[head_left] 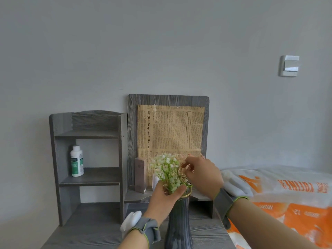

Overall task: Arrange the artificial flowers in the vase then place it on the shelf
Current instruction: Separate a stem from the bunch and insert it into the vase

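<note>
Two hands meet at the artificial flowers (168, 169) in the lower middle of the frame. We see the left hand (164, 196) curled round the green stems right at the gold-rimmed mouth of the dark vase (178, 223), gripping them. The right hand (203, 177) pinches some pale pink blossoms on the right side of the bunch with its fingertips. The stems sit in the vase, which stands upright over the grey counter (89, 230), its base cut off by the lower edge. At left centre we find the grey shelf (86, 135), with a white and green bottle (76, 161) on its lower board. Behind the flowers a newspaper-print sheet (170, 130) covers an upright panel. An orange and white plastic bag (287, 194) lies at lower right.
</note>
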Demonstrator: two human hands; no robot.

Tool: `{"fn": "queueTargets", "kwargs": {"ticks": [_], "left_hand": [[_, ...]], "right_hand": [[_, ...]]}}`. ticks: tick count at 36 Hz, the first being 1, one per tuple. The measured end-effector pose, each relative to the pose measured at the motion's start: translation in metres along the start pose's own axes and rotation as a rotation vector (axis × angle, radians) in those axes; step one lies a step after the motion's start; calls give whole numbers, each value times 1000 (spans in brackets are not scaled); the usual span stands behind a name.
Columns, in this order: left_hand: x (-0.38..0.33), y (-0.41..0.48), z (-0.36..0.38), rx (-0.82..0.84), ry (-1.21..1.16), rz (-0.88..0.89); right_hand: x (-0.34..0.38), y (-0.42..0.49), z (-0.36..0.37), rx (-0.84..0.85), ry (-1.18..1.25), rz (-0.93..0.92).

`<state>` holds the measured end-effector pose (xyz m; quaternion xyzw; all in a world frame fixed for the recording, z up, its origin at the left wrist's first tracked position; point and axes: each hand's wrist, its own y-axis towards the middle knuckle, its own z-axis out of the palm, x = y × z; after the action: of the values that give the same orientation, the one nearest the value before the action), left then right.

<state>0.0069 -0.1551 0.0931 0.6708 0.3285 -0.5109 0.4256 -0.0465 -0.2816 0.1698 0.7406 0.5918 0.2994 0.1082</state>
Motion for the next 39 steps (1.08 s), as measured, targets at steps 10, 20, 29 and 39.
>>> {"fn": "queueTargets", "kwargs": {"ticks": [10,20,29,39], "left_hand": [[0,6,-7,-9,57,-53],[-7,6,-6,-264,151,49],[-12,1,-12,-316,148,36],[-11,6,-17,-330,122,26]], "right_hand": [[0,-2,-1,56,-93,63],[-1,-12,0,-274,132,-139],[-2,-36,15,-319,128,-188],[-20,-46,32,-376,143,-28]]}}
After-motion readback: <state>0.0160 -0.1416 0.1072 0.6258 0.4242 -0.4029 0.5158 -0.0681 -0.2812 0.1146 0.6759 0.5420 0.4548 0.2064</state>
